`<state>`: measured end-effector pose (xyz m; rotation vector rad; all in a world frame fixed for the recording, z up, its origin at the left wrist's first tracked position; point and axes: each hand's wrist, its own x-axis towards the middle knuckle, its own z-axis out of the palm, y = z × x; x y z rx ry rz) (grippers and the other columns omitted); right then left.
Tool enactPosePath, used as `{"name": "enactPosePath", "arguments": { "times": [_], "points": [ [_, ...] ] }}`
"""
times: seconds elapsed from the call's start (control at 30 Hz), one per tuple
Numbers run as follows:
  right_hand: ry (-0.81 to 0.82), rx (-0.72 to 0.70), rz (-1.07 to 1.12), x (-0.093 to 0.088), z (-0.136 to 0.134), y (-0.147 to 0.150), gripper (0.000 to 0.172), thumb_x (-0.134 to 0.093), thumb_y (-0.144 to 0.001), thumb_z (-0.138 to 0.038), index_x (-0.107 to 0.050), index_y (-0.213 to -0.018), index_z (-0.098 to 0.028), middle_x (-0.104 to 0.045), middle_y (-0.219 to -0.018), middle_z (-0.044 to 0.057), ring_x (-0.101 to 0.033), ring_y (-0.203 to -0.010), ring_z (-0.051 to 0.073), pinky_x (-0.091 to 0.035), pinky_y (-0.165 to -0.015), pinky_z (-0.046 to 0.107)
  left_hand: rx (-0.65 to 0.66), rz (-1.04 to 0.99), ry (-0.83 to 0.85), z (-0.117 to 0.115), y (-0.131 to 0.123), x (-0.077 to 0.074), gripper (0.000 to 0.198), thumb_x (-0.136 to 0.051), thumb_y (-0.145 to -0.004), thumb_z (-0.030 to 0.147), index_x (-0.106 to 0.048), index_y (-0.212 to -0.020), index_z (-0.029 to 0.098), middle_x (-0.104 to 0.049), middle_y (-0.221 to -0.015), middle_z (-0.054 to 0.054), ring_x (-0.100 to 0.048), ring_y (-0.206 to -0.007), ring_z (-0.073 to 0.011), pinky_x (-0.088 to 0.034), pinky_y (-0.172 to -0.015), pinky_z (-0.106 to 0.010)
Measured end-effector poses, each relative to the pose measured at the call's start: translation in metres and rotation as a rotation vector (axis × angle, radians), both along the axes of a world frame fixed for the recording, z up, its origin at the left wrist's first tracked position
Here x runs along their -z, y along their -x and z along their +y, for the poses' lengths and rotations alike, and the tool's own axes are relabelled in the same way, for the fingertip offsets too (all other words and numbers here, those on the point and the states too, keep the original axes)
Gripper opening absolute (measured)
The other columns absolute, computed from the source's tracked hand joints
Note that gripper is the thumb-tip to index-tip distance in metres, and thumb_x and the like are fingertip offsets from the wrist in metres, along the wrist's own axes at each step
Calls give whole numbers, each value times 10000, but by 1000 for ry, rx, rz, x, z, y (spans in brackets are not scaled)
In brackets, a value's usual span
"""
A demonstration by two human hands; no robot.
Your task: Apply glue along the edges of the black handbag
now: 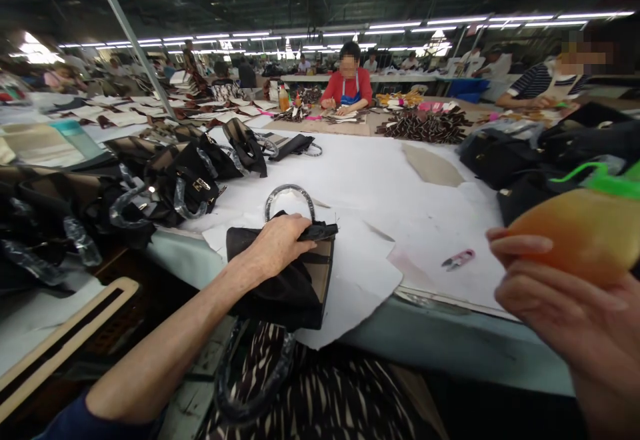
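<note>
A black handbag (pixel 280 300) lies at the table's near edge, one wrapped loop handle (pixel 289 190) standing up behind it and another hanging over the edge towards my lap. My left hand (pixel 283 243) is closed on the bag's upper edge, with the thumb over the tan lining. At the far right my right hand (pixel 555 300) is raised, its fingers wrapped round a bottle (pixel 585 233) of orange-yellow liquid with a green cap. Pink-handled thread snips (pixel 459 260) lie on the white paper between the hands.
Black handbags (pixel 185 180) with wrapped handles crowd the left, and more black bags (pixel 505 153) stand at the right. White paper (pixel 360 167) covers the table (pixel 435 340). Across it sits a person in red (pixel 349 87) beside piled dark strips (pixel 425 123).
</note>
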<state>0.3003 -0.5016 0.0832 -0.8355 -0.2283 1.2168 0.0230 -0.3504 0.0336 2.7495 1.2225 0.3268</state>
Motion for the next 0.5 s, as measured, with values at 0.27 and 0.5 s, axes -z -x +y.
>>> {"name": "enactPosePath", "arguments": {
  "times": [0.27, 0.5],
  "points": [
    [107, -6, 157, 45, -13, -30, 129, -450, -821, -246, -570, -852, -211, -503, -700, 16, -324, -321, -3, -359, -295, 134, -8, 32, -15, 16, 5, -21, 115, -594, -741, 279, -605, -755, 166, -626, -782, -31, -575, -704, -168, -398, -627, -244],
    [116, -46, 134, 91, -39, -41, 182, -608, -724, -222, -554, -898, -204, -529, -769, 22, -351, -368, -4, -375, -344, 133, 15, 229, -143, 63, -7, -74, 128, -575, -752, 285, -623, -794, 174, -626, -751, -29, -582, -716, -178, -385, -581, -231]
  ]
}}
